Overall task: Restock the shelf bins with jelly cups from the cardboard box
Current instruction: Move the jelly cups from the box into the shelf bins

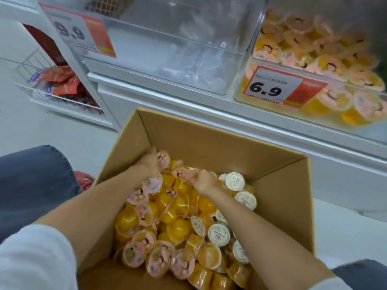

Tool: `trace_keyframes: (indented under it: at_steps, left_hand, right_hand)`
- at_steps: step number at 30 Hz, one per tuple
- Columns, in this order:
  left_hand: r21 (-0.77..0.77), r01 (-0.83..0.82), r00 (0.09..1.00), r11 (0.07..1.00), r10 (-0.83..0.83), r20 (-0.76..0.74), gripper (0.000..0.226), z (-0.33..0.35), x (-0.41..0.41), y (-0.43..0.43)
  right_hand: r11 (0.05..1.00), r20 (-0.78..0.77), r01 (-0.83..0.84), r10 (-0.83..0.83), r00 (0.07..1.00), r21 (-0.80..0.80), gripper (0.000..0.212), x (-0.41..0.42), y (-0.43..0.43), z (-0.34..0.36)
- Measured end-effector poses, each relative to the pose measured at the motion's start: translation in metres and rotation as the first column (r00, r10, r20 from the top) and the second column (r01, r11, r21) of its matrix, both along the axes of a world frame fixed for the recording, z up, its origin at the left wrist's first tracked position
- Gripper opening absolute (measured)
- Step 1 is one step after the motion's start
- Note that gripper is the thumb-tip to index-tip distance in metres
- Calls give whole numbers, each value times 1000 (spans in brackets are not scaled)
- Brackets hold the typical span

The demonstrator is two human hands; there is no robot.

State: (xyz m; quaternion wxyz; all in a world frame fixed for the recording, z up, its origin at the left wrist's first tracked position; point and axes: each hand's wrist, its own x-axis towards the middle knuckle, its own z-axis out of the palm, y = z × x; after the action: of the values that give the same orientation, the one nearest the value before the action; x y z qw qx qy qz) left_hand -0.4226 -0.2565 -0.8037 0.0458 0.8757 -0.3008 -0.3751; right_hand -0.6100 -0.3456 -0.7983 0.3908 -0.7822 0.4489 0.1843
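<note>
Jelly cups [178, 227] fill the open cardboard box [219, 147] in front of you, heaped loosely: most are orange with pink cartoon lids, and a cluster with white printed lids lies along the right side. Your left hand [149, 164] is down in the far left corner of the box, fingers curled around a pink-lidded cup [163, 159], with more pink-lidded cups pressed just below your wrist. Your right hand [202, 181] is near the middle of the heap, fingers bent and closed around orange cups; how many it holds cannot be told through the blur. Above the box, the clear shelf bin on the right [261, 59] is already holding plenty of the same pink-lidded orange cups, and carries a price tag [276, 86] reading 6.9 on its front. The clear bin to its left [234, 51] holds what look like clear plastic pieces, too blurred to name. Further left, a white wire basket [41, 88] holds red snack packets [60, 78].
</note>
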Motion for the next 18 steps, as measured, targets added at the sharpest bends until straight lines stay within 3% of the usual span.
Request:
trace_keyframes:
  at_steps: [3,5,7,10,12,16,18]
  left_hand:
    - [15,-55,998,998,55,2,66,-14,0,-8]
    - [31,-62,997,998,61,43,42,-19,-4,-12]
    - [45,-75,992,996,70,102,36,-18,-11,-15]
    - [6,-173,962,985,168,215,49,-21,-27,-15]
    - [7,-158,949,987,150,278,56,-23,-40,-13]
    - [85,-50,966,995,26,257,63,-30,-38,-9]
    - [93,-5,964,996,-20,263,61,-27,-23,-9]
  right_hand:
    - [973,-139,223,-213,967,60,59,19,12,-28]
    - [927,-176,362,-342,923,99,56,28,15,-41]
    - [878,-201,458,-428,881,137,48,36,11,-47]
    - [709,-193,642,-614,766,291,50,38,4,-47]
    - [634,-198,674,-656,728,379,41,33,2,-44]
    - [665,-199,697,-669,716,270,28,31,-4,-44]
    - [661,-212,685,-655,726,305,31,39,-1,-36]
